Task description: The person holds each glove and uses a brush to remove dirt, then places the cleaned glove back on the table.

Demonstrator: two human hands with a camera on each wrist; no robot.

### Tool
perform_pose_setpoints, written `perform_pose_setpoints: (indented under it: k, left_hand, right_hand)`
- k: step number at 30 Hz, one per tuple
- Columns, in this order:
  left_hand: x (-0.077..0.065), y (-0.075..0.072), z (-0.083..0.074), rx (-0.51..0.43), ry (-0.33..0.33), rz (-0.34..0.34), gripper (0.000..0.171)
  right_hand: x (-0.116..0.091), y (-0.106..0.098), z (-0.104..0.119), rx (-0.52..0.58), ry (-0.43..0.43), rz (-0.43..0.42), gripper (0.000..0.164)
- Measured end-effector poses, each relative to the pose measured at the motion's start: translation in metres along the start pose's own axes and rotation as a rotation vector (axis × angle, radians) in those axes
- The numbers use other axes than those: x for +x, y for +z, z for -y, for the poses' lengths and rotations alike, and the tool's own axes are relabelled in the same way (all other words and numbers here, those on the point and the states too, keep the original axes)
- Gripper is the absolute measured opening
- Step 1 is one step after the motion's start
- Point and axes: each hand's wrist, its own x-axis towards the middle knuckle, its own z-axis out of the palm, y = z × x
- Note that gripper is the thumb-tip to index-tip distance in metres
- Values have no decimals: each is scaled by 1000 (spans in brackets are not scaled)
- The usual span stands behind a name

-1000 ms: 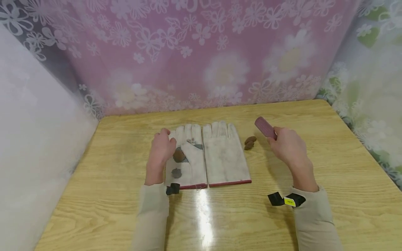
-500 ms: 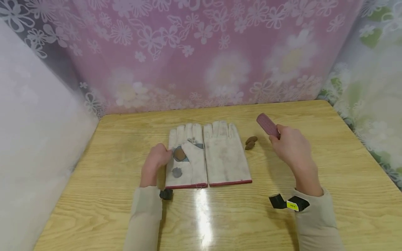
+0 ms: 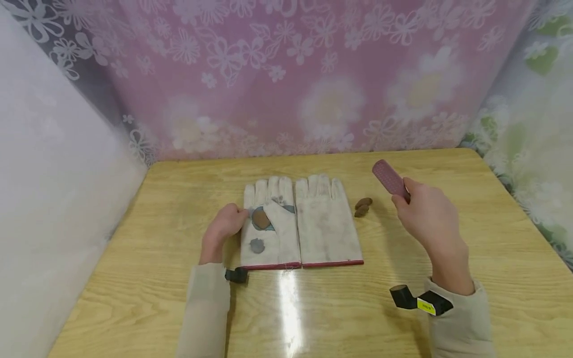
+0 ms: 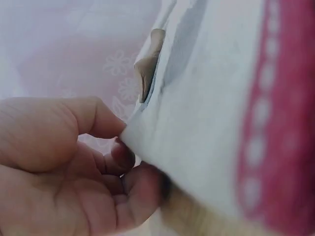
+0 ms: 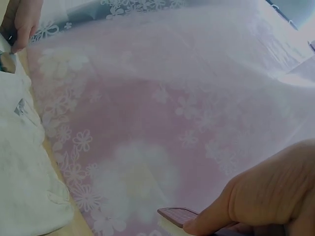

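Observation:
A pair of off-white work gloves lies side by side with red-trimmed cuffs toward the person. The left glove (image 3: pixel 286 233) shows its thumb, a blue-grey area, a round brown patch (image 3: pixel 260 218) and a grey spot (image 3: pixel 257 245). My left hand (image 3: pixel 226 221) pinches this glove's left edge between thumb and fingers, and in the left wrist view the edge is lifted. Off to the right, my right hand (image 3: pixel 427 214) grips a mauve brush (image 3: pixel 389 177), its back upward; pale bristles show beneath it in the right wrist view. Faint smudges mark the right glove (image 3: pixel 329 228).
Small brown lumps (image 3: pixel 363 207) lie between the right glove and the brush. The wooden table (image 3: pixel 147 288) ends at a pink flowered curtain (image 3: pixel 331 74), with pale sheets at both sides. Black camera mounts sit on both wrists.
My left hand has moved down from near the glove's fingers to its side edge and pinches there. The right hand, still holding the brush, has shifted slightly right in view.

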Motion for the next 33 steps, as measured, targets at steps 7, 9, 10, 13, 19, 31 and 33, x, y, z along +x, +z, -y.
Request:
perform_pose_setpoints:
  k: [7, 9, 10, 13, 19, 31, 33]
  left_hand:
    - [1, -4, 3, -348, 66, 25, 25]
    - [4, -2, 5, -522, 54, 83, 29]
    - [6, -1, 6, -597, 35, 109, 31]
    - [11, 2, 9, -743, -27, 155, 33]
    - [12, 5, 11, -758, -15, 177, 29]
    - [11, 15, 11, -813, 47, 271, 39]
    - [11, 12, 11, -847, 53, 263, 38]
  right_hand:
    - [-7, -7, 4, -12, -3, -8, 21]
    - [-9, -9, 6, -5, -3, -11, 24]
    - [-10, -10, 6, -3, -2, -10, 25]
    - [-11, -13, 8, 4, 4, 6, 33]
    - [-11, -17, 8, 13, 9, 22, 39]
    - [-10, -14, 7, 25, -15, -24, 36]
    - [-9, -14, 7, 28, -16, -25, 38]
